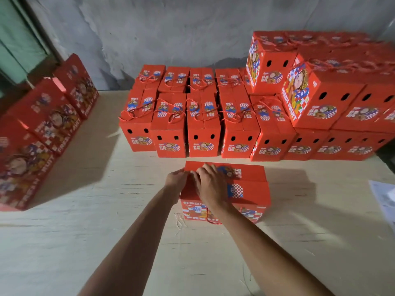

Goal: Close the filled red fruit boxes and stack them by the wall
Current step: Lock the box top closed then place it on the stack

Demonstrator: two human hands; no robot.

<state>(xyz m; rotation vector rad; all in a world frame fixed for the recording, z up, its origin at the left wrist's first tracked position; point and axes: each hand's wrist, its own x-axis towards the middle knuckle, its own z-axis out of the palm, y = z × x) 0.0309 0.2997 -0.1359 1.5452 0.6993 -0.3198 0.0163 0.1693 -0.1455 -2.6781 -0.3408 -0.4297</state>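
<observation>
Two bare forearms reach up from the bottom of the frame to a single red fruit box (245, 189) that sits alone on the pale tabletop (106, 221) just below the centre of the frame. The left hand (176, 179) grips the box's upper left corner, its fingers curled over the edge. The right hand (210, 184) lies across the top of the box with the fingers bent and pressed onto the lid flaps near the left end; whether they pinch anything cannot be told. The flaps look folded down, with a slight step between the far flap and the near one. A red cord handle (211, 220) hangs in a loop down the near face of this box, under the right wrist. At the right edge of the frame a white sheet of paper (384, 199) lies on the tabletop. Further back, across the middle of the frame, stands a row of closed boxes (203, 124) side by side, each with two dark oval holes in its front and red cords lying on its lid, and a second row stands just behind it. At the upper right the stacked boxes (320, 92) rise two layers high against the grey wall (171, 28). Along the left edge a separate line of red boxes (42, 124) runs from the near left towards the upper left, well apart from the others.
</observation>
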